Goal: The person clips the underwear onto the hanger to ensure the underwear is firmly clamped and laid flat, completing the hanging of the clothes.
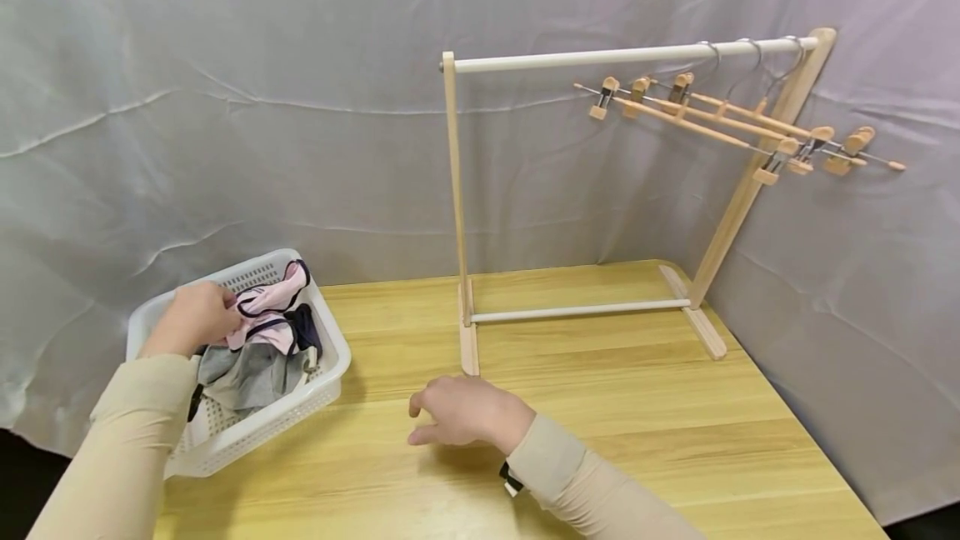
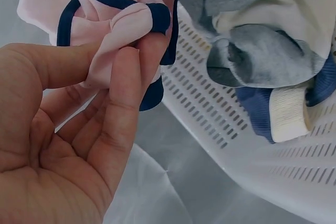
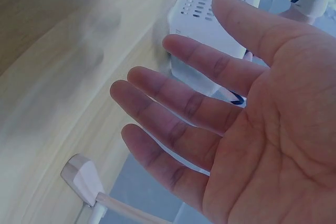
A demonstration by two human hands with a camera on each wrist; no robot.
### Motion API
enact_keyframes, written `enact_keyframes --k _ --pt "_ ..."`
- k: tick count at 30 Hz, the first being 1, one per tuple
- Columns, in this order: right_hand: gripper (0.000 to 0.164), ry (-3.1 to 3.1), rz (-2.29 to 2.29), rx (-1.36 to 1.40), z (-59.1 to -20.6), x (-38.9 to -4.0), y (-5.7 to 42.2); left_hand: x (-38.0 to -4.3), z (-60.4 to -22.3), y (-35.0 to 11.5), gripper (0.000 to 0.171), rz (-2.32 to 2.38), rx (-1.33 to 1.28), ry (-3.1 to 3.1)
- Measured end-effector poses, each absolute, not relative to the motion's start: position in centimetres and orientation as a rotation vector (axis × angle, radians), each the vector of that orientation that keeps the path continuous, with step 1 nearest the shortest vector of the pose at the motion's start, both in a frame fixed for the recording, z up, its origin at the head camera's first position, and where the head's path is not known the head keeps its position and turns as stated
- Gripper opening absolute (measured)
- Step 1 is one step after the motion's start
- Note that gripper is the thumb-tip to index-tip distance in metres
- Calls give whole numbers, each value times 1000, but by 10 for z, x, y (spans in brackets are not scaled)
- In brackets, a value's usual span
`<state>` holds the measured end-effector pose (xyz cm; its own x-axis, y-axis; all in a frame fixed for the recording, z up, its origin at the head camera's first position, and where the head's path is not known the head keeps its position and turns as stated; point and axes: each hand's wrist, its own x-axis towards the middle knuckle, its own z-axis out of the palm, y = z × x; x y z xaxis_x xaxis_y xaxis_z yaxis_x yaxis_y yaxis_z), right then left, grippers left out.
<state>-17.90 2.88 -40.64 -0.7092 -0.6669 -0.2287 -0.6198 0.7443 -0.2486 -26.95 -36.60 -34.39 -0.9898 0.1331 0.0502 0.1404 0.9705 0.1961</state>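
Observation:
My left hand (image 1: 197, 317) is over the white basket (image 1: 333, 340) and pinches a pink garment (image 1: 273, 297) with navy trim between thumb and fingers. In the left wrist view the pinched fold of pink cloth (image 2: 118, 38) shows close up, the rest bunched above it. Grey cloth (image 1: 255, 373) and a navy piece (image 1: 306, 330) lie in the basket beside the pink one. Over the table, right of the basket, my right hand (image 1: 468, 413) holds nothing; the right wrist view shows its fingers (image 3: 173, 129) spread and relaxed.
A wooden rack (image 1: 453, 190) with a white top rail (image 1: 570, 58) stands at the back of the wooden table (image 1: 390, 473). Several clip hangers (image 1: 705, 119) hang at the rail's right end. Grey curtain (image 1: 300, 107) closes off the back and right side.

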Motion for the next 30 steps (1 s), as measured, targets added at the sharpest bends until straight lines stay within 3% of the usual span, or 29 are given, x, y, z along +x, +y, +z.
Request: enact_keyframes --k 19,30 --pt "40 2713 -257 -1018 -396 -182 36 -271 -320 -347 18 -263 -153 -3037" --pt "60 2758 -268 -964 -388 -187 40 -265 -296 -313 6 -265 -201 -2935"
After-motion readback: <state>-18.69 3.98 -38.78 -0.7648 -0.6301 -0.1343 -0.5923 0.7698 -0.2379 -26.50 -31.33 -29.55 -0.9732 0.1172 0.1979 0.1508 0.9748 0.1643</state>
